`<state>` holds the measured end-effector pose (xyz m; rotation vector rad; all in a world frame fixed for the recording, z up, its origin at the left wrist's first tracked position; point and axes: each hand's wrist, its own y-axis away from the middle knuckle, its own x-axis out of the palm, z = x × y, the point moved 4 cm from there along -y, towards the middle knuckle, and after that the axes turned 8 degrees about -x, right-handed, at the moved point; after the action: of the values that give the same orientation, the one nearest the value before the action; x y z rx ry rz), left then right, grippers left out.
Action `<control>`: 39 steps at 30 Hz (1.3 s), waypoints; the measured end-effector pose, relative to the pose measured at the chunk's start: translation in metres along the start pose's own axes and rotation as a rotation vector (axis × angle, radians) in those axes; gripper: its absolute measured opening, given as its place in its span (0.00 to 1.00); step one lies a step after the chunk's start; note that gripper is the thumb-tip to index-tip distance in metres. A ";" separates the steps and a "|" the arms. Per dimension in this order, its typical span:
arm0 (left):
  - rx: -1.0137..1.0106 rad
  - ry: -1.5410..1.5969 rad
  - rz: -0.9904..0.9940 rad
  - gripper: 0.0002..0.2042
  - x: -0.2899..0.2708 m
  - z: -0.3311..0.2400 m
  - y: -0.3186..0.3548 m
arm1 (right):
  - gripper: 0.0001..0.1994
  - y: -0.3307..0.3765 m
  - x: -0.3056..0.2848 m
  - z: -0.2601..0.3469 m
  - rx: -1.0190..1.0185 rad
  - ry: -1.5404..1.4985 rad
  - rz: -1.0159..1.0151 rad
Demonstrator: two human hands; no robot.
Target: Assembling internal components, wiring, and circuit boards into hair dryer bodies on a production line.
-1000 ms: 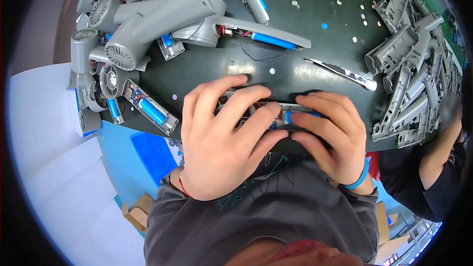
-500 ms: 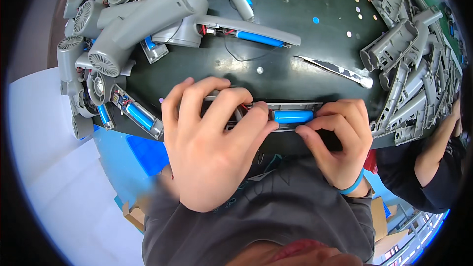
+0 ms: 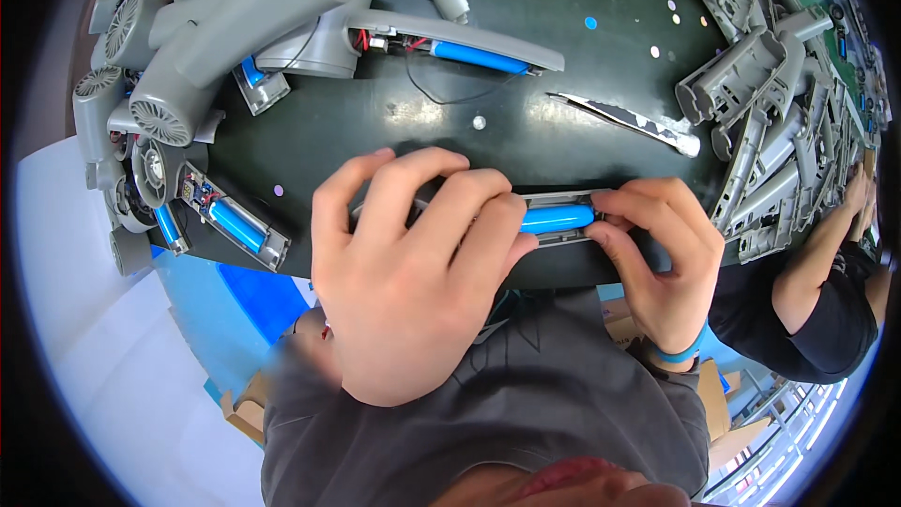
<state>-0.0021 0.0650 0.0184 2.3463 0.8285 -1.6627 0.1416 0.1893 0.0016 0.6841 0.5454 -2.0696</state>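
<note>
A grey plastic handle shell (image 3: pixel 566 197) lies lengthwise at the table's near edge, its inside facing up. In it sits a blue cylindrical battery (image 3: pixel 557 218). My left hand (image 3: pixel 413 282) lies curled over the shell's left part, thumb and forefinger beside the battery's left end; it covers most of that side. At the right end, my right hand (image 3: pixel 666 258) has thumb and forefinger pinched together, close to the battery's end. Exactly what this pinch holds is hidden by the fingertips; the shell's end is right there.
Grey handheld fan bodies (image 3: pixel 225 38) pile up at the left, some opened with batteries and wires showing. An open fan handle (image 3: pixel 479 54) lies ahead. Near it is a knife-like tool with a ragged white wrapping (image 3: pixel 629 122). Empty grey shells (image 3: pixel 751 84) heap at right, beside another person's arm (image 3: pixel 807 272).
The table and its contents have shifted slightly left in view. My right thumb and forefinger have closed together at the battery's right end. My left hand stays over the shell, covering the red wires seen before.
</note>
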 end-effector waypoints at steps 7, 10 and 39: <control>0.039 -0.008 -0.010 0.14 0.001 -0.003 0.000 | 0.14 -0.025 -0.009 0.009 -0.261 0.155 0.220; 0.070 -0.025 0.001 0.16 0.002 -0.004 0.003 | 0.16 -0.028 -0.009 0.013 -0.442 0.270 0.327; 0.080 0.270 0.157 0.26 -0.018 0.032 0.001 | 0.15 -0.066 0.018 0.038 -0.658 -0.035 0.369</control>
<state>-0.0322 0.0438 0.0226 2.6539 0.6082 -1.3622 0.0671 0.1905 0.0267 0.3224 0.9419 -1.4309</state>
